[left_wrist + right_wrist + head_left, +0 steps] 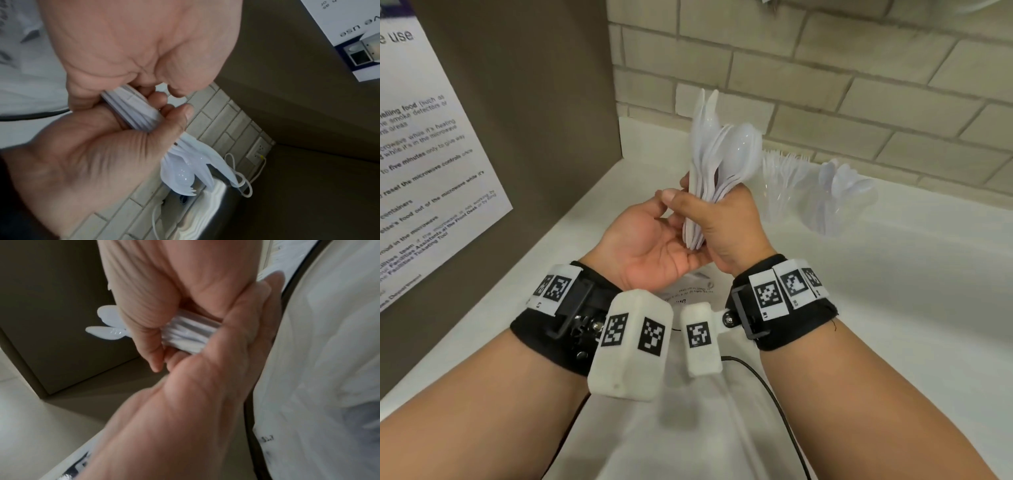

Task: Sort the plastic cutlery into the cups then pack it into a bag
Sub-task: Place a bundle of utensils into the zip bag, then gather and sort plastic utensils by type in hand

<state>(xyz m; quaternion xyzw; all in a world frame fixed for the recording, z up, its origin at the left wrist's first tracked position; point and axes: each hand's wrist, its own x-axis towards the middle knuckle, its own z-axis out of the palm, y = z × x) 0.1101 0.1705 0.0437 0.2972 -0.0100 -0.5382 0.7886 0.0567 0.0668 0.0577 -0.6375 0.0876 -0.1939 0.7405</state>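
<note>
A bundle of white plastic cutlery (722, 154), mostly spoons and knives, stands upright above the counter. My right hand (726, 222) grips its handles in a fist, thumb across the front. My left hand (654, 240) lies palm up beside it. In the left wrist view its thumb and fingers curl round the bundle's handles (139, 112). One fork's tines show among the heads there. Behind stand a clear cup of forks (784, 185) and a clear cup of spoons (839, 202). A clear printed bag (698, 289) lies flat under my wrists.
A brown panel with a white notice (431, 154) closes the left side. A tiled wall (842, 85) runs behind the white counter (911, 291). A black cable (774, 390) crosses below my right wrist. A wall socket with a white cord (258, 151) shows in the left wrist view.
</note>
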